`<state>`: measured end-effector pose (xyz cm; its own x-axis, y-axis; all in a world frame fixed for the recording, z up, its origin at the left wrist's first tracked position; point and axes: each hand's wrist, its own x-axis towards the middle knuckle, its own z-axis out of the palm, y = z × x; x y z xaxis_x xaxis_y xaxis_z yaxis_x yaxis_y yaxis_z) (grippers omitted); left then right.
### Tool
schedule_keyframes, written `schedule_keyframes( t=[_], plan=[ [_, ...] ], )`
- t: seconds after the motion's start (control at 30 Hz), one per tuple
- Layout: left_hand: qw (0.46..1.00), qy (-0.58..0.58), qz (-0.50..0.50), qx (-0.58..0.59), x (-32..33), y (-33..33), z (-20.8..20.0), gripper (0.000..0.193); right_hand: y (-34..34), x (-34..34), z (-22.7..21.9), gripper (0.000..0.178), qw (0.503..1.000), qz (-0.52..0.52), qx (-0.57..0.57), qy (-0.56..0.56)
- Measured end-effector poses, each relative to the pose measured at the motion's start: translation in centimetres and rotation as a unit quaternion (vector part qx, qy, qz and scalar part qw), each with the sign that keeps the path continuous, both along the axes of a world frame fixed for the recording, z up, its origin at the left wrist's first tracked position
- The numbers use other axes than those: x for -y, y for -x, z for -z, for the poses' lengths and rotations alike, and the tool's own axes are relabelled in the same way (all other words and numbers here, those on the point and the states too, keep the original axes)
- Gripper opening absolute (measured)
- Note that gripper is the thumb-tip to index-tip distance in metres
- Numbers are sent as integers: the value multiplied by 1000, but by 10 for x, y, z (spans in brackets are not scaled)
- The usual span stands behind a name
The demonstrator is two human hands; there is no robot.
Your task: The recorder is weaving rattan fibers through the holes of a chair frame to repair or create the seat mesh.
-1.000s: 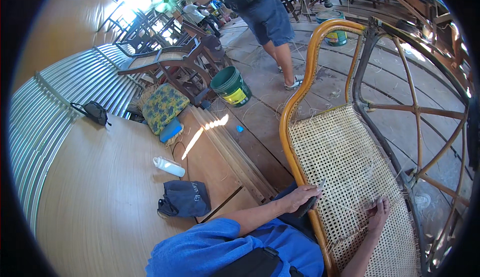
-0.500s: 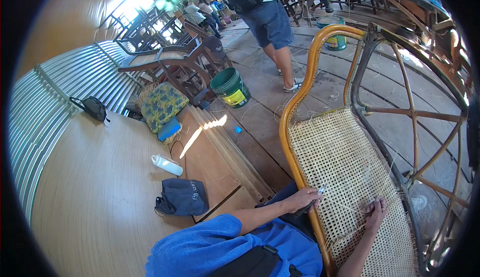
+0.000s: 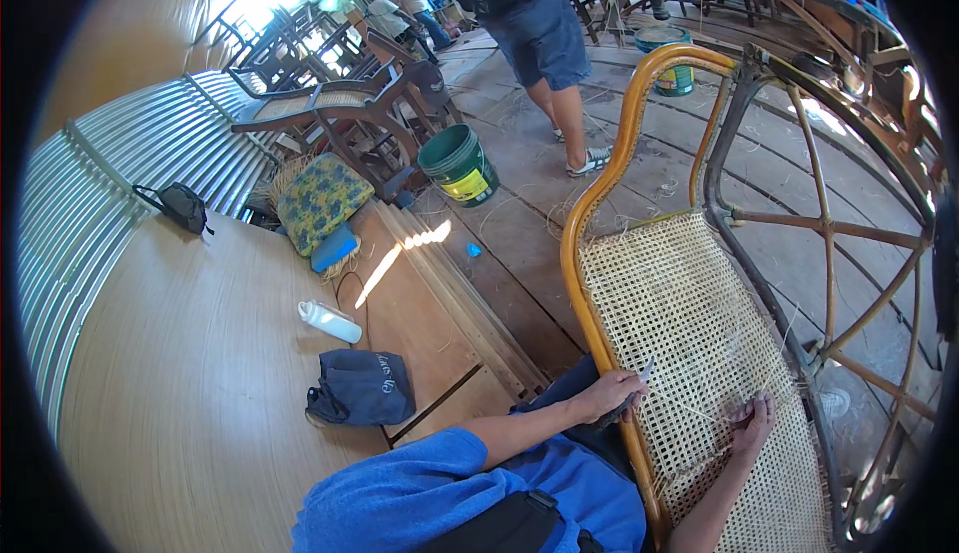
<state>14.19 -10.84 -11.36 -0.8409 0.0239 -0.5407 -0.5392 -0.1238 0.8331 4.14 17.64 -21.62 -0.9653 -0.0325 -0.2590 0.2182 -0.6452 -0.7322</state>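
In my left hand [image 3: 611,396] is a small tool with a dark handle; its short shiny metal blade [image 3: 647,369] points up over the woven cane panel [image 3: 664,283]. That hand lies by the panel's left edge, at the honey-coloured rattan frame [image 3: 581,298]. My right hand [image 3: 756,425] is on the panel farther right, fingers pinched together. A thin pale cane strand [image 3: 701,414] seems to run from its fingertips toward the left hand. Around the panel, the frame continues as a dark curved pole [image 3: 764,293] with rattan struts [image 3: 829,228].
On the wooden surface at left lie a dark blue bag [image 3: 365,389], a white bottle [image 3: 330,321] and a black pouch [image 3: 184,207]. Beyond stand a green bucket [image 3: 459,165], a patterned cushion [image 3: 322,201] and stacked chair frames [image 3: 350,103]. A person [image 3: 544,48] stands on the plank floor.
My left hand has turned slightly, so the blade now stands out more plainly and points higher. The right hand stays at nearly the same spot. The view has shifted slightly.
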Motion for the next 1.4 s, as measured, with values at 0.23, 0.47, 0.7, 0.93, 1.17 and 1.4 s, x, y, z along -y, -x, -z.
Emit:
schedule_keyframes(
  t=[0.23,0.47,0.7,0.93,1.17,1.4],
  plan=[
    [1000,-14,-6,-18,0,-1,3,30,3,-2,4,11,1000,3,-10,-8],
    [999,-30,10,-28,3,-2,5,35,3,-4,5,9,1000,2,5,-30],
    [996,-45,33,-62,6,-3,8,33,2,-2,-4,10,998,8,25,-53],
    [990,-108,53,-76,13,-3,13,32,5,-8,6,10,999,18,26,-37],
    [991,-120,28,-59,14,-7,16,26,1,-4,-2,9,997,18,60,-47],
    [992,-80,96,-35,11,0,0,24,-3,-11,-8,9,997,57,38,-40]
  ],
)
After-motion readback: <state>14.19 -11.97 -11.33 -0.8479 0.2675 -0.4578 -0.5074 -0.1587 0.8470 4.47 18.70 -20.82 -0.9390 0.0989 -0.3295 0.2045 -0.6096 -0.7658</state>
